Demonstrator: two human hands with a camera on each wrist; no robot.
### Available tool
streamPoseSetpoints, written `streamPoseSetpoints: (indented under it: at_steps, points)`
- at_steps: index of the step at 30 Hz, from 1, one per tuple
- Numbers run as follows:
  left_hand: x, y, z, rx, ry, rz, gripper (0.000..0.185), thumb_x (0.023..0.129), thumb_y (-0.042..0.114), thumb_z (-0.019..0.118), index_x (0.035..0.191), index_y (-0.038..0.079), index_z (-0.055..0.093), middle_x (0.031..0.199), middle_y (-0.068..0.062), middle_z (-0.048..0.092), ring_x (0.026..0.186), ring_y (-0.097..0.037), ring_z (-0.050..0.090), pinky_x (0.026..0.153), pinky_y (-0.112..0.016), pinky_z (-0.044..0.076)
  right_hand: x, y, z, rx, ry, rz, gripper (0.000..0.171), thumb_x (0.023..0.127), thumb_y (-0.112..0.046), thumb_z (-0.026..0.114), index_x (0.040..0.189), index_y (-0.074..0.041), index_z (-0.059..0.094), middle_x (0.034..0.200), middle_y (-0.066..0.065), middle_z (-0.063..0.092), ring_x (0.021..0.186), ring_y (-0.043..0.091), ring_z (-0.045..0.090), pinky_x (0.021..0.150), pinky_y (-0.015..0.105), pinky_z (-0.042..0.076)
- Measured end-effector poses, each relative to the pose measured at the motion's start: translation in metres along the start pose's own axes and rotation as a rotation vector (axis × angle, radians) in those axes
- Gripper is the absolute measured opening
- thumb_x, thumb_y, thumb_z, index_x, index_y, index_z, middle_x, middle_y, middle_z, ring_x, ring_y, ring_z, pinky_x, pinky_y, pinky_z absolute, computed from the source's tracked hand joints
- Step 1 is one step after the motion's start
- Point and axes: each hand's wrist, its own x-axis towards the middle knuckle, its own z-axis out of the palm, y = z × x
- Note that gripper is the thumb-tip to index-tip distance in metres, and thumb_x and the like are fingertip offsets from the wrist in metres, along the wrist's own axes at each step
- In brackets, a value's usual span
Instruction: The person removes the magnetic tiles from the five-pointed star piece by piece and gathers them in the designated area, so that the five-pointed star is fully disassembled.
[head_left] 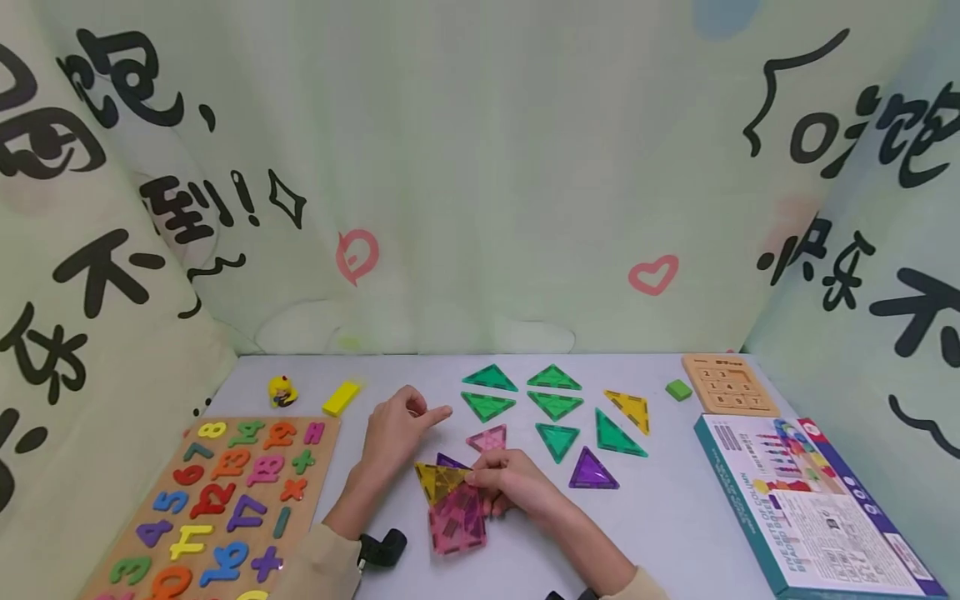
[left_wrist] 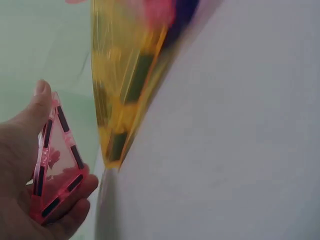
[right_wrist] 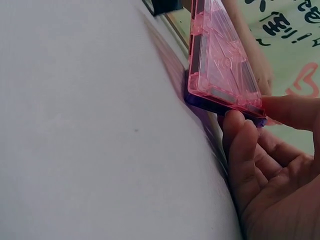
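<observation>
My right hand [head_left: 517, 482] pinches a cluster of translucent magnetic tiles near the table's middle. In it show a yellow triangle tile [head_left: 437, 481], pink tiles [head_left: 457, 523] and a purple tile [head_left: 450, 461]. The right wrist view has thumb and fingers at the edge of a pink tile [right_wrist: 225, 60], a purple edge [right_wrist: 210, 104] under it. Left of the cluster, my left hand [head_left: 397, 429] is raised with the thumb pointing right. In the left wrist view it holds a pink triangle tile [left_wrist: 62, 160] between thumb and fingers; from the head this tile is hidden.
Beyond the hands lie several green triangle tiles [head_left: 555, 406], another pink triangle [head_left: 488, 439], a yellow one [head_left: 630, 410] and a purple one [head_left: 593, 470]. A number board [head_left: 303, 433] is at left, a box [head_left: 832, 508] and wooden board [head_left: 731, 385] at right.
</observation>
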Motion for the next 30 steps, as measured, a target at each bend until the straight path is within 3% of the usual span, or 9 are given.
streamPoseSetpoints:
  at_steps: [5,9,12,15,18,21,30]
  points:
    - [0.02,0.001,-0.006,0.157,0.084,0.134,0.052,0.076,0.062,0.075,0.09,0.016,0.057,0.072,-0.001,0.058,0.06,-0.018,0.048,0.057,-0.027,0.036,0.001,0.001,0.003,0.022,-0.031,0.022,0.017,0.088,-0.021,0.07,0.09,-0.003,0.07,0.062,-0.004,0.059,0.05,0.007,0.053,0.048,0.02,0.046]
    - [0.035,0.002,-0.005,0.172,0.081,0.147,0.051,0.078,0.057,0.078,0.095,0.013,0.058,0.075,-0.003,0.059,0.063,-0.019,0.05,0.058,-0.029,0.037,0.001,0.002,0.001,0.034,-0.041,0.022,0.018,0.088,-0.021,0.07,0.092,-0.003,0.071,0.063,-0.004,0.06,0.05,0.006,0.053,0.049,0.019,0.046]
    - [0.043,-0.002,-0.002,0.146,0.007,0.115,0.05,0.08,0.048,0.08,0.105,0.01,0.06,0.091,-0.007,0.063,0.076,-0.021,0.055,0.067,-0.033,0.045,0.001,0.002,0.0,0.038,-0.044,0.021,0.019,0.088,-0.021,0.07,0.093,-0.002,0.071,0.064,-0.003,0.06,0.051,0.006,0.053,0.049,0.019,0.046]
    - [0.046,-0.007,0.0,0.099,-0.093,0.106,0.049,0.084,0.035,0.08,0.12,0.008,0.06,0.115,-0.012,0.063,0.095,-0.025,0.058,0.086,-0.041,0.052,0.001,0.002,-0.002,0.038,-0.043,0.016,0.019,0.088,-0.021,0.07,0.093,-0.002,0.071,0.064,-0.003,0.06,0.051,0.006,0.053,0.049,0.019,0.046]
    - [0.046,-0.011,-0.002,0.076,-0.173,0.12,0.047,0.086,0.019,0.077,0.129,0.008,0.06,0.131,-0.014,0.06,0.113,-0.03,0.057,0.102,-0.047,0.048,0.001,0.002,-0.002,0.041,-0.042,0.016,0.02,0.088,-0.021,0.071,0.093,-0.002,0.071,0.064,-0.003,0.06,0.051,0.006,0.053,0.049,0.02,0.046]
    - [0.045,-0.014,-0.005,0.088,-0.203,0.134,0.045,0.087,0.009,0.074,0.13,0.009,0.062,0.135,-0.014,0.061,0.123,-0.032,0.055,0.107,-0.049,0.045,0.0,0.002,-0.002,0.043,-0.037,0.015,0.02,0.088,-0.021,0.071,0.093,-0.001,0.071,0.064,-0.002,0.06,0.05,0.006,0.053,0.049,0.019,0.046]
    - [0.043,-0.015,0.0,0.105,-0.108,0.15,0.045,0.09,0.011,0.072,0.133,0.008,0.06,0.138,-0.017,0.057,0.126,-0.034,0.054,0.107,-0.049,0.046,0.0,0.002,-0.002,0.046,-0.038,0.006,0.019,0.088,-0.02,0.07,0.093,-0.002,0.07,0.064,-0.003,0.06,0.051,0.006,0.053,0.049,0.02,0.046]
